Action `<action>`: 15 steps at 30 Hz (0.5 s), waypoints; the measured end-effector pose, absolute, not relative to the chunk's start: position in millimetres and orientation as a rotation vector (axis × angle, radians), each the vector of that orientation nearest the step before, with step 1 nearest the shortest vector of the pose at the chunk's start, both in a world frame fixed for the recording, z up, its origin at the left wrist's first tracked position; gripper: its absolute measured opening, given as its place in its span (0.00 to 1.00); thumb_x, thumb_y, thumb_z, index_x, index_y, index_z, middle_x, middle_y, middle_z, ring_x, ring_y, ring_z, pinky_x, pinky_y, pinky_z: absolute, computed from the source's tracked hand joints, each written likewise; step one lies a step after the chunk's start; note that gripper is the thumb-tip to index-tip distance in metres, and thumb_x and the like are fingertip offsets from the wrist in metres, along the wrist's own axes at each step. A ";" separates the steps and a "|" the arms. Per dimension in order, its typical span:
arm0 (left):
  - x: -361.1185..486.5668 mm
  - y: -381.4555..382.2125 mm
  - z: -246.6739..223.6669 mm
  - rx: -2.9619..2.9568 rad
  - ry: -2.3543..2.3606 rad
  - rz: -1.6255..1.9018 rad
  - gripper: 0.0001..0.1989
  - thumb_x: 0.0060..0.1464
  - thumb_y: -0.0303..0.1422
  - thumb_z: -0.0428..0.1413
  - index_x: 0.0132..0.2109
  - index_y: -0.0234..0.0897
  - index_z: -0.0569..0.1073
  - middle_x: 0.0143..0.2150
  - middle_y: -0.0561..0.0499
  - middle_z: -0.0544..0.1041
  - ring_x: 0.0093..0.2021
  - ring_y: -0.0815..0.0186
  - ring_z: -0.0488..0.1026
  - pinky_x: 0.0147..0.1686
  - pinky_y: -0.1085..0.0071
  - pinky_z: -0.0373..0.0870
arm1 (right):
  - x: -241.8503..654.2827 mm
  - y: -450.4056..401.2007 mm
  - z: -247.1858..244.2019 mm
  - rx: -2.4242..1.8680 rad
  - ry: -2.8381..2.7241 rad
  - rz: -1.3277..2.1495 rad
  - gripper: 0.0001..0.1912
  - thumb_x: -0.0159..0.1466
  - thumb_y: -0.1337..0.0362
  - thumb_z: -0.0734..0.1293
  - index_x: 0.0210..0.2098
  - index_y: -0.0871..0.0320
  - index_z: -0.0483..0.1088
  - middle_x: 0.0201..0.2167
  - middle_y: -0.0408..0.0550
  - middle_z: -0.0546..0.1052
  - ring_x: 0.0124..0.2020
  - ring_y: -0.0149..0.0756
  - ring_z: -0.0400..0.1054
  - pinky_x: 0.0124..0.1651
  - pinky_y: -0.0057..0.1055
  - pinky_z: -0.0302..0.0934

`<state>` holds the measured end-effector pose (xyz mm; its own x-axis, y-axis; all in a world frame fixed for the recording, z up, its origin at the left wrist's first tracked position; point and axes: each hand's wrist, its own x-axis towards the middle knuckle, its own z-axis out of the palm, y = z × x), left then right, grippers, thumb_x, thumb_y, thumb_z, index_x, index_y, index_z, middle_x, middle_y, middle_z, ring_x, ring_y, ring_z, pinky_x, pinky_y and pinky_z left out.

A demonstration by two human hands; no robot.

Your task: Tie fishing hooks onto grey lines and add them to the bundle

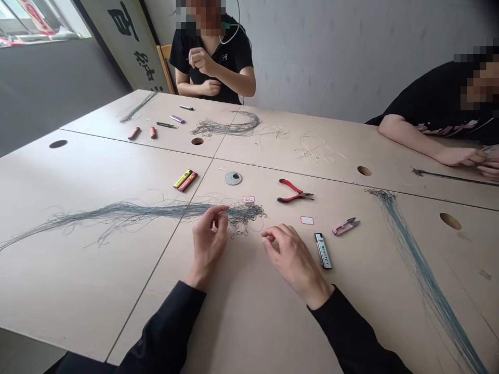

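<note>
A long bundle of thin blue-grey strands (144,209) lies across the table, with small loops tangled at its right end. My left hand (210,236) is over the bundle near those loops, thumb and fingertips pinched together; what they hold, if anything, is too small to see. To the right of the loops, my right hand (290,254) is low above the table with its fingers curled and fingertips close together, and I cannot make out anything between them. Beyond it lie red-handled pliers (295,192). A silver lighter (323,251) and pink snips (346,226) are to its right.
Another strand bundle (424,265) runs down the right side. Two lighters (185,180) and a round metal disc (233,178) lie beyond my hands. A person (214,62) sits opposite, another (436,114) at the right. The table (97,291) has round holes.
</note>
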<state>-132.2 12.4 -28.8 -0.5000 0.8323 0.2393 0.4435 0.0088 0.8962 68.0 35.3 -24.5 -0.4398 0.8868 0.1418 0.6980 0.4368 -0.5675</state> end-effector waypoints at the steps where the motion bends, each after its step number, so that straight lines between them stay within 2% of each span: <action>1: -134.7 10.5 -29.7 1.398 1.894 1.423 0.12 0.59 0.34 0.52 0.44 0.39 0.78 0.30 0.53 0.74 0.33 0.63 0.70 0.39 0.67 0.69 | 58.6 34.5 -24.6 -1.317 -2.284 0.625 0.06 0.69 0.72 0.66 0.39 0.56 0.74 0.39 0.48 0.78 0.43 0.41 0.72 0.46 0.36 0.68; 5: -147.9 -2.6 -29.2 1.846 1.753 1.030 0.18 0.48 0.27 0.54 0.47 0.41 0.77 0.47 0.47 0.78 0.50 0.54 0.69 0.53 0.58 0.67 | 39.5 31.1 -30.0 -1.280 -2.296 0.661 0.08 0.68 0.74 0.66 0.36 0.56 0.73 0.36 0.47 0.78 0.41 0.42 0.71 0.44 0.36 0.68; 7: -152.4 -4.6 -31.0 1.934 1.773 0.940 0.19 0.48 0.26 0.56 0.48 0.41 0.76 0.51 0.45 0.76 0.53 0.53 0.68 0.56 0.56 0.66 | 38.9 29.2 -33.9 -1.279 -2.294 0.670 0.08 0.68 0.74 0.66 0.38 0.55 0.73 0.37 0.47 0.78 0.41 0.41 0.71 0.43 0.36 0.67; 11: -155.1 2.3 -39.9 1.954 1.768 0.945 0.04 0.58 0.30 0.58 0.39 0.41 0.78 0.50 0.46 0.75 0.52 0.54 0.68 0.55 0.57 0.65 | 40.9 27.0 -39.9 -1.293 -2.286 0.672 0.08 0.68 0.74 0.65 0.40 0.55 0.73 0.37 0.47 0.78 0.40 0.41 0.73 0.42 0.35 0.67; 15: -155.0 9.7 -42.8 1.828 1.749 1.071 0.05 0.62 0.32 0.58 0.38 0.41 0.78 0.45 0.47 0.76 0.49 0.57 0.68 0.51 0.61 0.67 | 38.8 27.5 -41.2 -1.306 -2.277 0.660 0.09 0.68 0.74 0.64 0.41 0.56 0.73 0.37 0.49 0.79 0.40 0.42 0.74 0.43 0.36 0.68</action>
